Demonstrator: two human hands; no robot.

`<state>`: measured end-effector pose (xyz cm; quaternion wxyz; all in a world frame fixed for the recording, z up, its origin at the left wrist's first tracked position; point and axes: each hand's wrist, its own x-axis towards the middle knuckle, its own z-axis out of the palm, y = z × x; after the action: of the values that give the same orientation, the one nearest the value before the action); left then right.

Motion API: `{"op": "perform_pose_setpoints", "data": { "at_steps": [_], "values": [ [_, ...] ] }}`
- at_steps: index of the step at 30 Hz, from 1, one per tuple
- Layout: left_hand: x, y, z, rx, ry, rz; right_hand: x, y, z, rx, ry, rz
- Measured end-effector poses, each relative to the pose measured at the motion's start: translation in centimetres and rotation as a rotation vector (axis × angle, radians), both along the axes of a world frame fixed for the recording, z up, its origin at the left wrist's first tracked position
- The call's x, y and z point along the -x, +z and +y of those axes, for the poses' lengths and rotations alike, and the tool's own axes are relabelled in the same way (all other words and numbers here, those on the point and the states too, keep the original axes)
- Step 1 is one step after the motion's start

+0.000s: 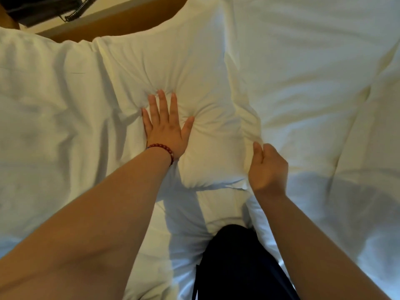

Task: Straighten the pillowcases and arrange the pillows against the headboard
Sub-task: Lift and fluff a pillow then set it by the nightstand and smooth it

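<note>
two white pillows (184, 68) lie side by side; left hand (166, 124) presses flat, fingers spread; right hand (267, 167) pinches one pillowcase edge (249, 135).

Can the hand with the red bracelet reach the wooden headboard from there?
Probably yes. The left hand presses flat on the middle pillow, and the headboard shows just beyond its top edge, with nothing in between but the soft pillow.

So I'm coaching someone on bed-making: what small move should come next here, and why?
Probably pull the pinched edge outward with the right hand while the left hand pins the pillow. Creases radiate from the flat left palm, and the case bunches along the right edge, so tension there should smooth it.
</note>
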<state>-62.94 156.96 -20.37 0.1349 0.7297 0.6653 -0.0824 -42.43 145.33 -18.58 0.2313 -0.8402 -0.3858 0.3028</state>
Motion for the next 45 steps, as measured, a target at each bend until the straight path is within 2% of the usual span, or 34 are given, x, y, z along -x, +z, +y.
{"op": "perform_pose_setpoints", "data": {
  "at_steps": [2,4,6,9,13,14,17,19,21,24,26,28,31,33,36,38,40,43,45],
  "values": [
    [0.0,-0.1,0.2,0.018,-0.003,0.002,0.1,-0.1,-0.1,-0.032,-0.112,0.037],
    [-0.1,0.1,0.2,0.04,-0.003,0.004,0.0,-0.9,-0.7,0.06,-0.189,0.114],
    [-0.2,0.5,0.1,0.052,0.001,-0.015,0.0,-1.8,-2.3,0.124,-0.112,0.16],
    [0.3,1.8,-0.6,0.042,-0.015,-0.095,-0.4,-1.7,-5.0,0.016,-0.009,0.197],
    [2.3,4.2,-5.4,0.077,-0.072,-0.223,-1.2,-0.9,-6.0,-0.017,-0.206,0.232],
    [2.9,4.3,-7.6,0.07,-0.099,-0.221,-0.9,-0.8,-6.1,-0.007,-0.264,0.309],
    [4.4,4.0,-14.0,0.008,-0.091,-0.315,2.0,-0.5,-6.6,0.094,-0.438,0.796],
    [4.9,3.9,-16.6,-0.068,0.052,-0.513,4.0,-0.8,-7.5,0.183,-0.375,0.897],
    [4.8,4.4,-18.0,-0.121,0.332,-0.732,5.3,-1.3,-8.0,0.164,-0.395,0.954],
    [4.9,5.0,-19.3,0.062,0.834,-0.952,4.9,-1.5,-8.1,0.038,-0.6,1.112],
    [6.1,4.1,-20.2,0.183,1.041,-0.954,4.4,-1.1,-8.1,-0.008,-0.696,1.181],
    [7.9,2.8,-20.7,0.266,1.207,-1.098,4.6,-1.2,-8.7,-0.077,-0.819,1.256],
    [10.2,2.2,-20.5,0.119,1.521,-1.492,7.1,-1.6,-9.5,0.018,-0.782,1.387],
    [11.6,2.2,-20.2,0.033,1.526,-1.621,9.1,-2.5,-9.1,0.12,-0.669,1.404],
    [12.5,2.4,-20.2,0.102,1.49,-1.872,11.5,-3.2,-7.7,0.128,-0.606,1.397],
    [12.7,2.4,-20.4,0.11,1.497,-1.97,12.5,-3.4,-7.2,0.103,-0.63,1.414],
    [12.9,2.5,-20.7,0.092,1.49,-1.958,12.9,-3.6,-7.6,0.055,-0.676,1.416],
    [13.3,1.6,-21.5,0.05,1.511,-1.807,12.7,-4.0,-8.8,-0.038,-0.769,1.371],
    [13.3,1.3,-22.1,0.015,1.53,-1.747,13.0,-4.0,-9.4,-0.031,-0.769,1.379]
  ]
}}
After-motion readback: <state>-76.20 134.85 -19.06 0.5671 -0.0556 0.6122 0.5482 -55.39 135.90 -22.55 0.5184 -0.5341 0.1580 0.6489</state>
